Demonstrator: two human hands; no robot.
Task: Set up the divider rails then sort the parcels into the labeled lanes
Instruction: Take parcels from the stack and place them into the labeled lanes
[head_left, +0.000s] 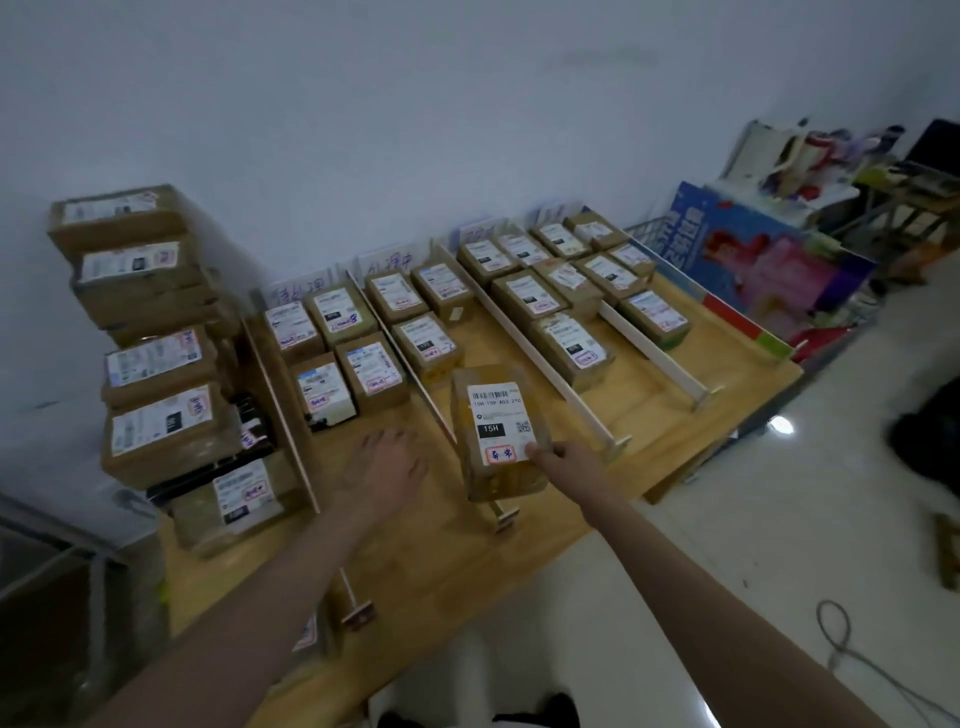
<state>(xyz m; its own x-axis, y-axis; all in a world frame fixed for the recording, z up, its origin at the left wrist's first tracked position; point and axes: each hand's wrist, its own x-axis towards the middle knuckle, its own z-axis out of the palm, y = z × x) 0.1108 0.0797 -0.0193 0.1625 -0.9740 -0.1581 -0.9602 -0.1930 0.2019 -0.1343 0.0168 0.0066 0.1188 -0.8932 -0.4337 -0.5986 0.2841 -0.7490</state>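
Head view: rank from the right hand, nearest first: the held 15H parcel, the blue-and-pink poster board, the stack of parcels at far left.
1. 15H parcel: gripped by the right hand.
2. Stack of parcels: far left, against the wall.
3. Poster board: far right, beyond the last rail.

Brown cardboard parcels (363, 325) with white labels and red-and-blue stamps fill the lanes on your pale yellow wooden table (649, 410). White rails (540, 353) divide them. The parcel you hold (498, 431) shows a black block reading 15H and a red-bordered stamp. A blue box (753, 249) printed in pink and red stands against the grey-white wall (415, 104). The floor (779, 519) is glossy white.
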